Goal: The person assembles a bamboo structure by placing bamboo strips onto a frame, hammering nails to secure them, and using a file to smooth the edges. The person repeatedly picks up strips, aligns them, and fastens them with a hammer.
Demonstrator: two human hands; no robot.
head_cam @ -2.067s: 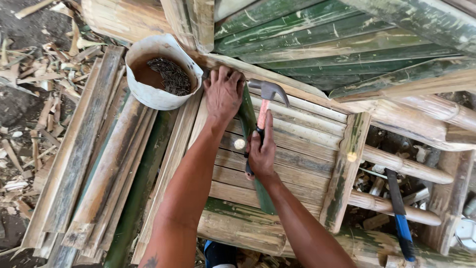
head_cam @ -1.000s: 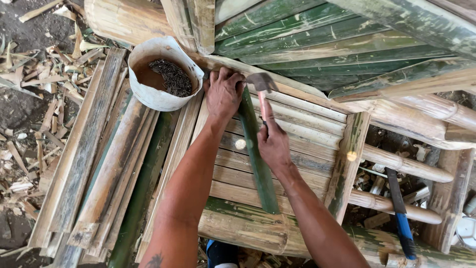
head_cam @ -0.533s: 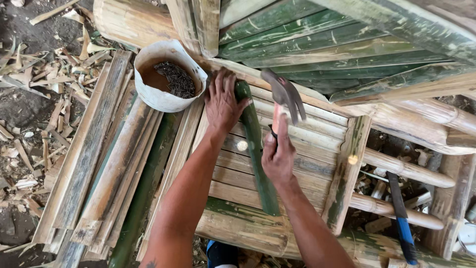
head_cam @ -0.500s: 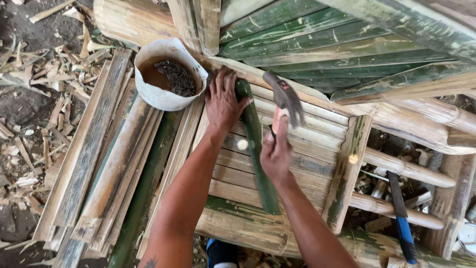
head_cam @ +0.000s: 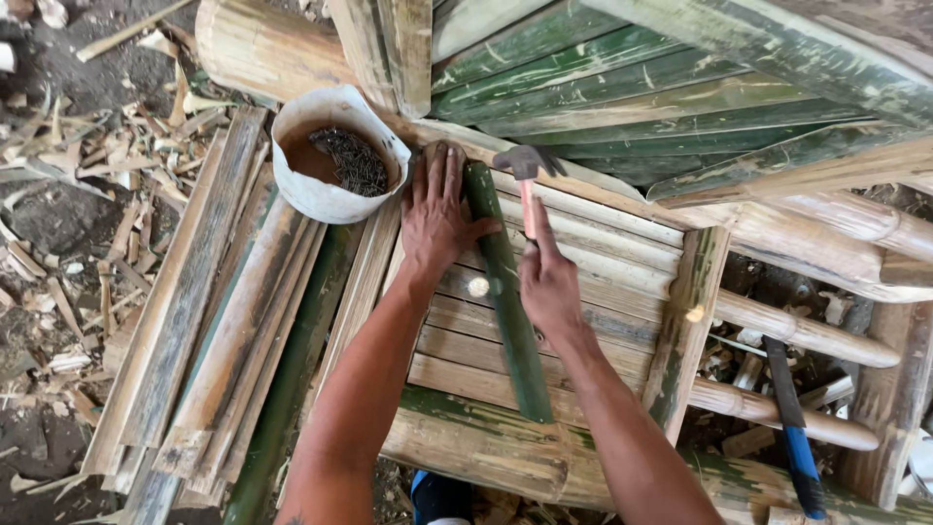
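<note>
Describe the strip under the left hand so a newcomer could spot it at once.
Start at the pale slatted bamboo panel in the middle, beside the white plastic tub of dark nails. Across its slats lies one narrow dark green bamboo strip, its top end pinned by the left hand. It alone is green and crosses the slats.

A: How many hands?

B: Two: the left hand [head_cam: 437, 219] and the right hand [head_cam: 549, 282].

A: Tools?

B: One hammer [head_cam: 526, 175], and one blue-handled knife [head_cam: 792, 428] down among the poles on the right.

A: Green slats across the panel?

B: One green slat [head_cam: 510, 311], lying lengthwise over the pale ones. I count about seven pale slats [head_cam: 612, 238] under it, though arms hide part of them.

A: Containers?

B: One white bucket [head_cam: 335, 199]. The nails [head_cam: 355, 160] in it form a dark heap, too many and too small to count.

A: And the loose strips on the left?

B: One stack of strips [head_cam: 209, 331]; I cannot tell how many.
</note>
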